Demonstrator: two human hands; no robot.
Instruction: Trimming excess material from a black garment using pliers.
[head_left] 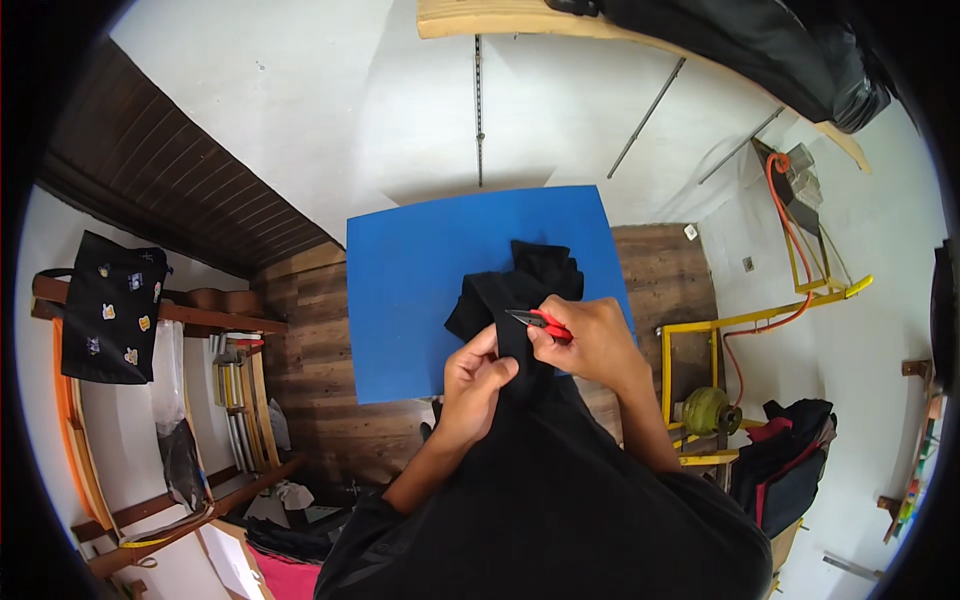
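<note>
A black garment (546, 266) lies bunched over the near right part of a blue table (408, 300), and a band of it is raised toward me. My left hand (470, 392) pinches the edge of that band between thumb and fingers. My right hand (596, 342) is closed round a pair of small thread snips (542, 322) with red handles and dark pointed blades. The blades point left, over the band and just above my left fingers. Whether they touch the fabric I cannot tell. The garment's lower part merges with my black shirt.
At left, a black tote bag (112, 310) with small patches hangs by a wooden rack. A yellow metal frame (690, 326) stands at right beside a green gas cylinder (706, 410) with an orange hose. A wooden shelf (470, 20) bearing black bundles juts overhead.
</note>
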